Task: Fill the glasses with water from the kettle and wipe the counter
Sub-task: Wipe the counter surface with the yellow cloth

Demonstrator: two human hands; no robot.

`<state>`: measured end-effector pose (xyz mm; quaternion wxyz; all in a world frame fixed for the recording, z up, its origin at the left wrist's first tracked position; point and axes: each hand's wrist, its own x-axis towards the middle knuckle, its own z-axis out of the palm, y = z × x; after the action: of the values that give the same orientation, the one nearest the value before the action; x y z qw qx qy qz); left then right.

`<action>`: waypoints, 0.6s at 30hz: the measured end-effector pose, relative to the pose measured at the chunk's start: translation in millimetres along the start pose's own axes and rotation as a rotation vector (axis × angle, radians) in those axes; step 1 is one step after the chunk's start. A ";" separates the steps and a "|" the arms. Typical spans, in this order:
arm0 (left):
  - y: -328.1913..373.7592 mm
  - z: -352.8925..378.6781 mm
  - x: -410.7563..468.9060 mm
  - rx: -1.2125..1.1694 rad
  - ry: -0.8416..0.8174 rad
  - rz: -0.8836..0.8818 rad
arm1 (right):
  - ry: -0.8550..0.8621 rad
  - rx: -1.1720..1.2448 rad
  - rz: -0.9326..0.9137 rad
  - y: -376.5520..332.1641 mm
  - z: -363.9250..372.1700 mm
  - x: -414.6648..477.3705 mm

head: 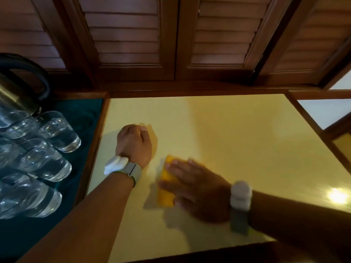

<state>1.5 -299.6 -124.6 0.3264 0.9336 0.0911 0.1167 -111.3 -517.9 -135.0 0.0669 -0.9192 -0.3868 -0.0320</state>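
yellow cloth (166,188) is lying on the counter (237,139) toward its front-left corner; we are pressing it flat under our right hand (197,190), fingers straight. our left hand (134,143) is resting near it as a closed fist, gripping nothing. we are judging the cloth soft, light, prone to bunching: a flat palm over its middle is suiting it best. glasses (57,131) and kettle (17,92) are standing beyond the left edge.

Left hand (133,143): my fist, fingers curled under, forearm stretched forward.
Right hand (191,188): my palm down, fingers straight and spread, blurred, arm angled in from right.
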 end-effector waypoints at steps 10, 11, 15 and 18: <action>55.0 34.4 -5.8 -0.157 -0.062 0.025 | 0.030 -0.021 0.012 17.8 -2.2 -46.5; 59.3 37.5 -6.7 -0.161 -0.061 0.027 | 0.041 -0.023 0.054 41.4 0.5 -26.6; 63.0 43.5 -9.7 -0.086 -0.070 0.058 | -0.102 0.000 0.291 144.5 -7.4 71.0; 61.8 47.3 -7.6 -0.044 -0.079 0.066 | -0.115 0.034 0.436 202.6 -13.2 128.0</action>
<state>13.1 -376.9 -122.7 0.3460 0.9326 0.0449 0.0925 123.0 -569.7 -127.7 0.0657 -0.9801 -0.1827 0.0422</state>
